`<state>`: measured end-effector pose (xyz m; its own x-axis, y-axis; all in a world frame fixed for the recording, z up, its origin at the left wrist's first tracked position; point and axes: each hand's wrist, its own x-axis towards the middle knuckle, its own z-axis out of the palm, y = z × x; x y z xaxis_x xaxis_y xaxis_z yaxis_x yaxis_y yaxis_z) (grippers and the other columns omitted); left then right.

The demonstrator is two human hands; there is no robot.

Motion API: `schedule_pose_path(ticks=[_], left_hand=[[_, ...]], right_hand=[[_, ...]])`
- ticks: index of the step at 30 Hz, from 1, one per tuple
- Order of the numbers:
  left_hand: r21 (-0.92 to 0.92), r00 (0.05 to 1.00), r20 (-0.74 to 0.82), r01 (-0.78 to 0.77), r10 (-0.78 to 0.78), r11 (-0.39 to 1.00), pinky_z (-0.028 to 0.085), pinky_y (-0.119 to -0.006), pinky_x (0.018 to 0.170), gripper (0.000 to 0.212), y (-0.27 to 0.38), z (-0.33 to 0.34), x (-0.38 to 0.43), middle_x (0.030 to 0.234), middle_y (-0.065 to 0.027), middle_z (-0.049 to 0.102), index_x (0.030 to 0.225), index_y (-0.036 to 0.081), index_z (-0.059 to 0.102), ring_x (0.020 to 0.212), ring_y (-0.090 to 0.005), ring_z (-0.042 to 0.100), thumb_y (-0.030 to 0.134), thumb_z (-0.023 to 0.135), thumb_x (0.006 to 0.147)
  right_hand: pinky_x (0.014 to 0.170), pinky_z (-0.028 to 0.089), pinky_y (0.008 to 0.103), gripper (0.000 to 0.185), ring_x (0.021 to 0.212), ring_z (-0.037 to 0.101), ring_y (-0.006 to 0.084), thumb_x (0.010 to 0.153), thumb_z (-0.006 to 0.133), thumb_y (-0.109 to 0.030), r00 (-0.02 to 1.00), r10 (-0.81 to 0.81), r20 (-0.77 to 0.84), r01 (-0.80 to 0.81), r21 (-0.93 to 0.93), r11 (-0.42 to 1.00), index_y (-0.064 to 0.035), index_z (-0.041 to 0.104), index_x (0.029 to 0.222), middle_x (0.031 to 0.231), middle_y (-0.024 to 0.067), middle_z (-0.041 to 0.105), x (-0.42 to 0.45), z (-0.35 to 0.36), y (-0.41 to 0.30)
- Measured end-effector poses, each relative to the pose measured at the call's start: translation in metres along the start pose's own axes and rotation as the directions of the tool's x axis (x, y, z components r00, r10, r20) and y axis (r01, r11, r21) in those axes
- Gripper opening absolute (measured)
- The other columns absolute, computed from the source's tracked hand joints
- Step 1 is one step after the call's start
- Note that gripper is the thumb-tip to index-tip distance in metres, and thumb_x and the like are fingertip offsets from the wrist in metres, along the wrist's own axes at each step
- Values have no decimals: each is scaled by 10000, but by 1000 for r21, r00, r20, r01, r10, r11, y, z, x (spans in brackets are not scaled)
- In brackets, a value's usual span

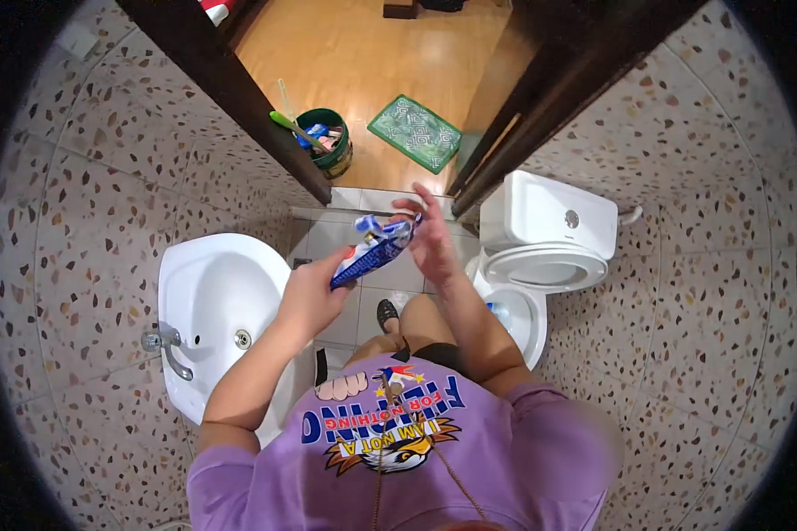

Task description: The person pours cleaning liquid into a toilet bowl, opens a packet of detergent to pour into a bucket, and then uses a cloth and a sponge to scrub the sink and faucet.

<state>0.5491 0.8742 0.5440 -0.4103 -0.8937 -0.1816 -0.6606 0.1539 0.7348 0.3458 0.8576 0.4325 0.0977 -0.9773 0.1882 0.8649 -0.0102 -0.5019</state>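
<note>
My left hand (pixel 312 289) grips the lower end of a blue and white plastic packet (pixel 372 255), which is held up at a slant between the sink and the toilet. The packet's upper end looks torn or folded, with a loose flap; its contents are hidden. Beside that upper end is my right hand (pixel 428 239), its fingers spread and raised. Some of its fingers pass behind the packet, and whether they touch it I cannot tell.
A white sink (pixel 222 299) with a metal faucet (pixel 169 348) is at left, a white toilet (pixel 548 226) with a raised lid at right. Past the doorway's dark frame (pixel 239 99) stand a green bin (pixel 335 159) holding wrappers and a green-handled item, and a green patterned mat (pixel 415 133).
</note>
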Motion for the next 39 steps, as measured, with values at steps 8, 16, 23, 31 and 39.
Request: schedule_pose_path(ticks=[8,16,23,31,39], left_hand=[[284,986,-164,89,-44,955,490,-433,667,439,-15,-51,-15,848,-182,645,1153,101,567,760,-351,626,71,643,722],[33,951,-307,48,-36,998,489,-372,651,434,-41,-55,-13,845,-172,654,1123,95,575,753,-340,633,104,703,709],[-85,941,-329,48,-74,995,494,-354,656,427,-104,-28,5,836,-166,657,1102,88,579,750,-312,648,171,740,716],[-470,923,-367,-75,-117,880,481,-256,756,349,-89,-24,10,915,-87,680,1051,-11,638,825,-116,610,39,734,719],[-507,900,-431,-179,-68,843,467,-235,660,197,-75,-45,10,833,-82,678,986,-3,676,732,-108,602,30,640,795]], right_hand=[[805,449,320,202,877,581,211,748,678,-2,906,-29,422,398,-827,397,-29,661,948,926,83,641,69,27,-24],[692,453,362,219,817,558,288,676,666,41,713,212,669,652,-743,152,-38,576,858,848,90,575,112,81,-30],[681,412,370,230,766,531,274,660,661,27,620,195,760,771,-636,31,-55,562,852,820,73,555,118,110,-27],[707,393,367,221,760,521,260,648,664,-21,488,443,752,851,-522,-52,-62,569,843,788,64,548,111,104,4],[717,415,381,136,782,540,279,701,639,-22,669,369,645,720,-686,-108,-44,571,817,791,86,562,99,100,17]])
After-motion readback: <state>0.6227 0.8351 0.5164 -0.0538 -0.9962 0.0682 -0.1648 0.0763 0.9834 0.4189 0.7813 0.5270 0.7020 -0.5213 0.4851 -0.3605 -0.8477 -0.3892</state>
